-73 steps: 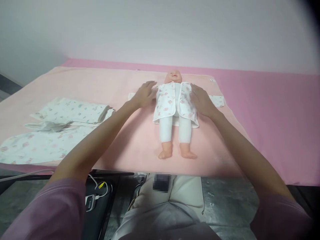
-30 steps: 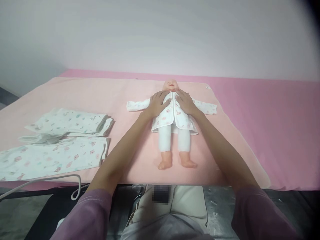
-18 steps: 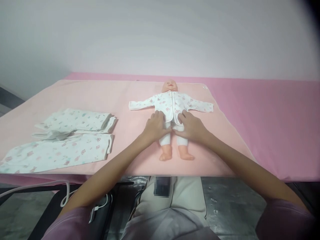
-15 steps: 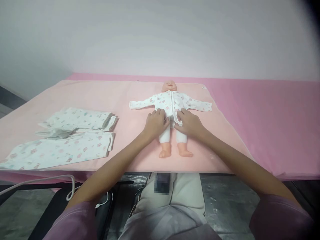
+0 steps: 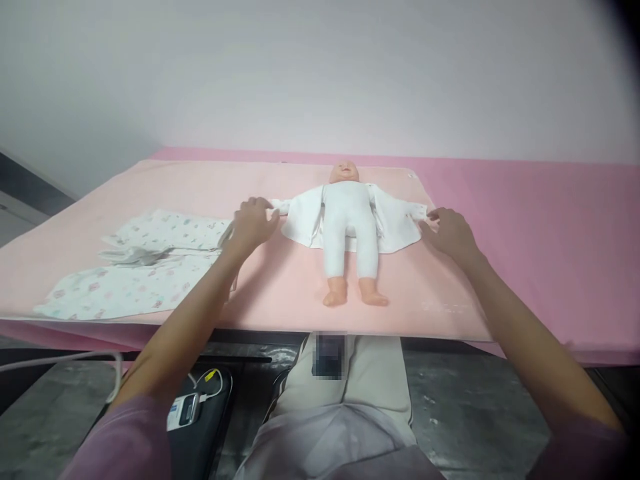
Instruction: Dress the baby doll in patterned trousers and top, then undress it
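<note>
A baby doll (image 5: 350, 200) lies on its back, its feet toward me. Its body is white, its head and feet bare. Around its arms is a white baby jacket (image 5: 306, 212), spread wide at the front with the plain inner side up. My left hand (image 5: 254, 223) is at the end of the left sleeve, fingertips at the cuff, thumb apart from the fingers. At the other cuff (image 5: 419, 211) is my right hand (image 5: 453, 233), its thumb also held away from the curved fingers. Neither hand shows a firm grip on the cloth.
Folded printed baby clothes (image 5: 135, 287) lie on the left, partly behind my left forearm. A peach mat (image 5: 280, 293) covers part of the pink table cover (image 5: 540, 253). Below the table edge, a small white device (image 5: 184, 410) with a cable rests on a black surface.
The jacket front, closed over the doll before, is now laid open to both sides. My hands have moved apart from the front edges out to the sleeve ends. The view has shifted slightly.
</note>
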`<act>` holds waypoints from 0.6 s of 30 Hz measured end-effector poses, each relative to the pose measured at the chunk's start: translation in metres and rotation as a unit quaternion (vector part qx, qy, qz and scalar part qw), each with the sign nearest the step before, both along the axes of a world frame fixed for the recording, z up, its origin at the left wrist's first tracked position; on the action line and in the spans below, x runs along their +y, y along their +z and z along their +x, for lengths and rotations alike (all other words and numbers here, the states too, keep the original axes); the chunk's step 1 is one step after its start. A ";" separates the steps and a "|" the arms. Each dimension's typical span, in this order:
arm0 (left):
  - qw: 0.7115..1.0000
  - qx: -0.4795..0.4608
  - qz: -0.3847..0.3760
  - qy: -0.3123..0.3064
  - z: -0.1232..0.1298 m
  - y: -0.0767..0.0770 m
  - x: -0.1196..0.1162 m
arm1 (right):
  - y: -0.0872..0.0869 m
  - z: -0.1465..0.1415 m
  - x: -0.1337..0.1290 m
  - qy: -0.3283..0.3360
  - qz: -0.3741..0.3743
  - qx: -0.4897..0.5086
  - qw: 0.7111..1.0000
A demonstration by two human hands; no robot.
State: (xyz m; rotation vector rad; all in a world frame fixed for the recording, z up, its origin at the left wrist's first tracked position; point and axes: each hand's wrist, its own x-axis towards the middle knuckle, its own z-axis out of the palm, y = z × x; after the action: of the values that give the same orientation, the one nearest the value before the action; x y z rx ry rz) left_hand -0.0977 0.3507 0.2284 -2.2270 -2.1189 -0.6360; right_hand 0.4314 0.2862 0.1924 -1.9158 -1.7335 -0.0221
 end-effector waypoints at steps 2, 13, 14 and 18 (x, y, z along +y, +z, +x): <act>0.997 -0.018 0.022 -0.068 0.036 -0.002 0.018 | -0.001 -0.026 0.025 0.062 0.048 0.004 0.997; 0.983 -0.145 0.002 -0.109 0.132 -0.052 0.102 | -0.029 -0.105 0.138 0.137 0.011 0.018 0.990; 0.982 -0.157 0.009 -0.107 0.132 -0.055 0.103 | -0.030 -0.105 0.139 0.133 0.011 0.022 0.991; 0.982 -0.162 -0.043 -0.087 0.131 -0.042 0.111 | -0.013 -0.102 0.146 0.134 -0.028 0.056 0.989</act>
State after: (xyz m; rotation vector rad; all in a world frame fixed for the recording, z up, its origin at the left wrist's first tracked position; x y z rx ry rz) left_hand 0.0329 0.4622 0.1863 -2.5280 -2.1350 -0.9972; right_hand 0.3297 0.4318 0.1789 -1.6732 -1.9158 0.2323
